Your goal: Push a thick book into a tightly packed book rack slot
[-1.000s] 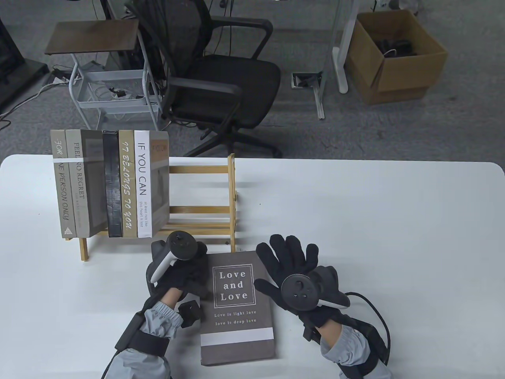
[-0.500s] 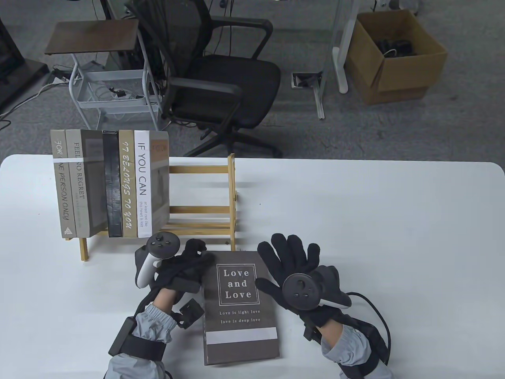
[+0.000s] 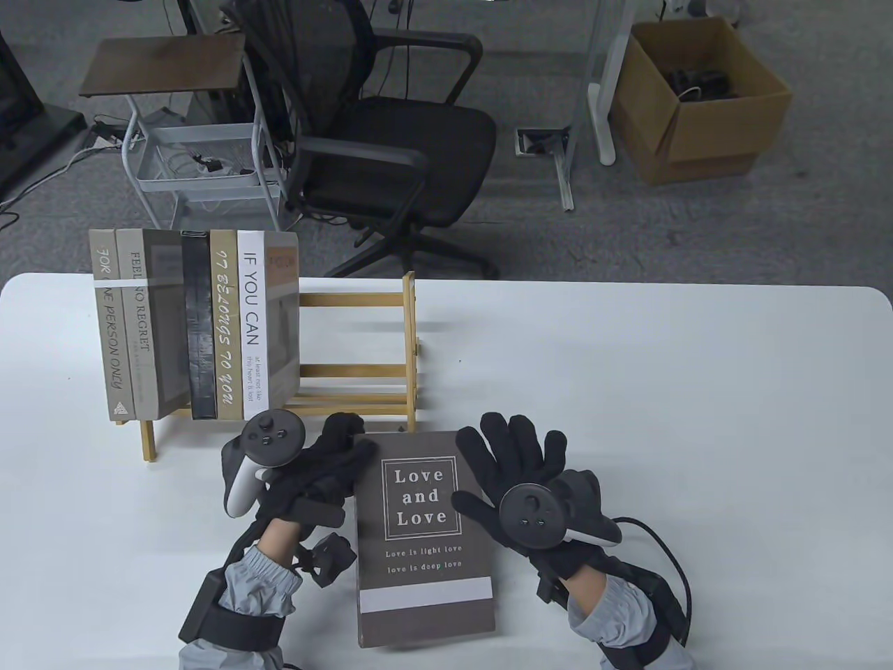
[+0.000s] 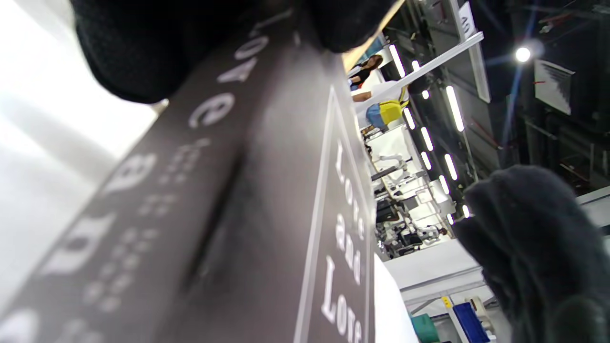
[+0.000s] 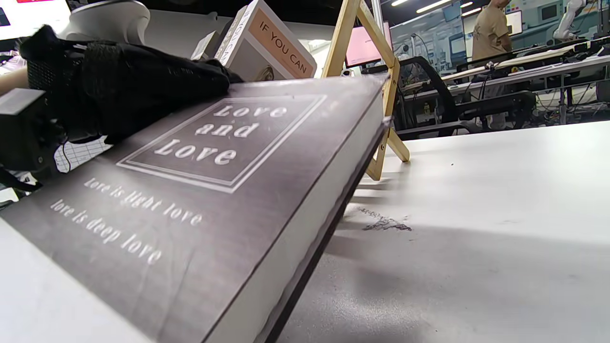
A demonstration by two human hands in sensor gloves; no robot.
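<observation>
The thick grey book "Love and Love" lies cover up in front of the wooden rack. My left hand grips its spine edge near the far left corner. In the right wrist view the book is tilted, its far end raised off the table, with the left hand's fingers on the cover. The left wrist view shows the spine and cover up close. My right hand is open with fingers spread, flat at the book's right edge. Several books, ending with "IF YOU CAN", fill the rack's left part.
The rack's right part, between "IF YOU CAN" and the end post, holds no books. The white table stretches right. An office chair, a wire cart and a cardboard box stand beyond its far edge.
My left hand has rolled outward and slid left, its fingers hooking the book's far left corner. The book's far end has risen and shifted slightly toward the rack. The right hand stayed put.
</observation>
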